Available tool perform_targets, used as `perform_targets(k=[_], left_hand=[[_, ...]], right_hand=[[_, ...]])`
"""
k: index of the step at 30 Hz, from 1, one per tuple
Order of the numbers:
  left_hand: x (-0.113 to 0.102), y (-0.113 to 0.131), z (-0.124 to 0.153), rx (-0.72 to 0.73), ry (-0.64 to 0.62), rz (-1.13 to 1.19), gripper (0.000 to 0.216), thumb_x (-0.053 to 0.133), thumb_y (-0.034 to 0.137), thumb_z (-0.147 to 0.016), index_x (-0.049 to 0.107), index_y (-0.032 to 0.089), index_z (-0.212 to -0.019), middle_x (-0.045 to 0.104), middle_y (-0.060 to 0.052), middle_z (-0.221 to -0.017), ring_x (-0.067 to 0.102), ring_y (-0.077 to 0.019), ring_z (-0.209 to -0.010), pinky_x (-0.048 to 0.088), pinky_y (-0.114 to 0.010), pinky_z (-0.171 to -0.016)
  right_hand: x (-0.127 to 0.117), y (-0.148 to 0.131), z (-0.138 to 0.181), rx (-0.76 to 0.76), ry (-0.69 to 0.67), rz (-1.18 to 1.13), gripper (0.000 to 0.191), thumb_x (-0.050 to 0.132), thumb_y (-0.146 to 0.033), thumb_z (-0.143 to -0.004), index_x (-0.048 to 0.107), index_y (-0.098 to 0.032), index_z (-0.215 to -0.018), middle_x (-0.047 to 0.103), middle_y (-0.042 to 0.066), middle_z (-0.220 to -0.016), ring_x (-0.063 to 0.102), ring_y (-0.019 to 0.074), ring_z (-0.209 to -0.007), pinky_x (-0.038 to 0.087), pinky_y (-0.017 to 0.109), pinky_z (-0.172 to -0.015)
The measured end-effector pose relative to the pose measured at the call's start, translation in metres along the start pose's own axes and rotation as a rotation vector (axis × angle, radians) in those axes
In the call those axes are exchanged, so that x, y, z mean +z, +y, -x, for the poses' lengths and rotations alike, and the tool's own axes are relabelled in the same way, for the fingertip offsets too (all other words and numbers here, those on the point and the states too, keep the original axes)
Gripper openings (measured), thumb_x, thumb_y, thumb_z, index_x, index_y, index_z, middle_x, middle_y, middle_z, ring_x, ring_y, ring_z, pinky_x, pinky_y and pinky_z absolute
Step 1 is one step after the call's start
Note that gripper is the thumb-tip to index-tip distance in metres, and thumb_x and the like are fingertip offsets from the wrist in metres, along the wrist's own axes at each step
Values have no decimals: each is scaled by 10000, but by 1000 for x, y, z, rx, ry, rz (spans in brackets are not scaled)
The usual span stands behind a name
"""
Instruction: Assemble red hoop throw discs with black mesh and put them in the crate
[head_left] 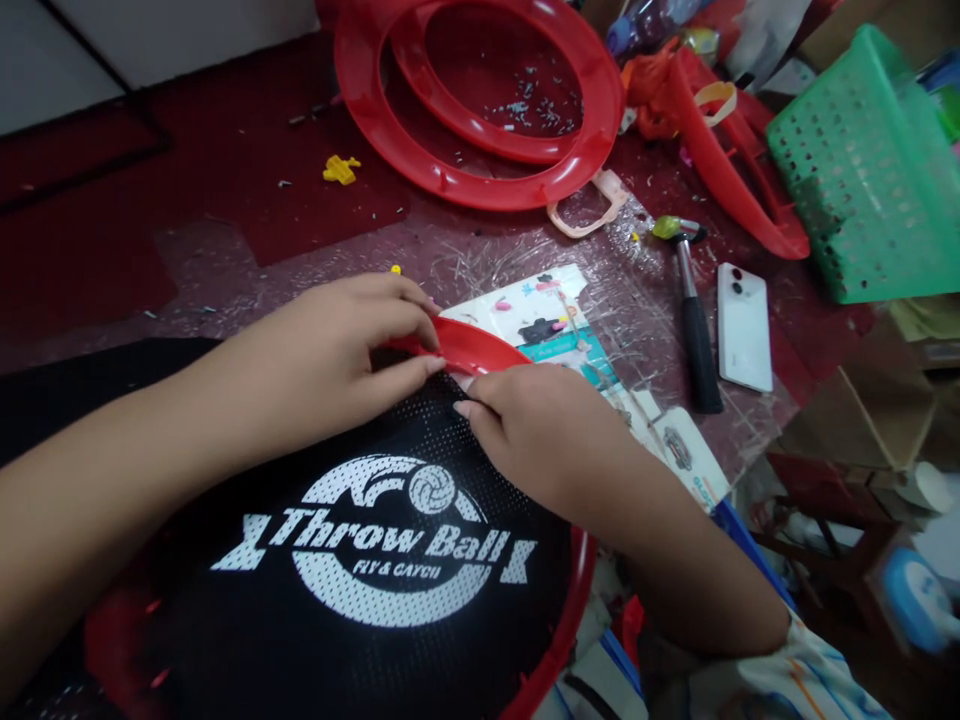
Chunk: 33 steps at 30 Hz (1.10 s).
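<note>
Black mesh fabric (360,640) printed with a white "Throw Ball" logo lies across a red plastic ring (480,345). At the ring's far edge, my left hand (352,350) is closed, thumb and fingers pinching the rim and the mesh edge. Just to its right, my right hand (547,430) is closed too, its thumb and forefinger gripping the mesh edge against the rim. The two hands' fingertips are close together. Beneath the ring's far side is a printed cardboard sheet (517,305).
Two loose red rings (480,190) lie at the back, with small metal bits inside them. A hammer (697,330) and a white phone (744,330) lie to the right. Beyond them stand another red ring (742,170) and a green basket (862,190). A yellow plastic piece (341,170) lies back left.
</note>
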<state>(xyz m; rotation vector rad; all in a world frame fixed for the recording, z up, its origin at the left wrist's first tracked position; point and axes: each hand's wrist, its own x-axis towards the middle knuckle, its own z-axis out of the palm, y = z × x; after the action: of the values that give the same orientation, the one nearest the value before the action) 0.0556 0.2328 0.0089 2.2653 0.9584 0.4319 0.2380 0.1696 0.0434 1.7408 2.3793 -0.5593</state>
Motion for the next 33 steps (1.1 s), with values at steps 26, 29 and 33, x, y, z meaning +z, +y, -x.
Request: perform_targets(k=[26,29,33], left_hand=[[10,14,-8,-334,14,-35,258,471,389,-803,513,205,-628,531,-12,-630,496,-189,-702,382,-325,-676],[11,14,-9,-346,9,-32,275,462,407,-808,534,201,-640,545,-12,-639,487,-176,-666,371,-318,-661],[13,15,-11,-406,3,-52,263,458,396,-796,544,195,-649,541,0,-613,472,-155,-601,345,-303,-622]], right_hand=[[11,17,-18,182,312,-473,180,564,-199,-773,557,-185,-594,542,-12,-627,426,112,-608,331,271,-606],[10,17,-18,178,312,-473,192,557,-191,-772,538,-188,-581,521,-19,-604,406,107,-586,320,270,-591],[10,18,-19,185,303,-476,186,553,-188,-769,538,-186,-583,511,-26,-598,404,102,-580,313,263,-581]])
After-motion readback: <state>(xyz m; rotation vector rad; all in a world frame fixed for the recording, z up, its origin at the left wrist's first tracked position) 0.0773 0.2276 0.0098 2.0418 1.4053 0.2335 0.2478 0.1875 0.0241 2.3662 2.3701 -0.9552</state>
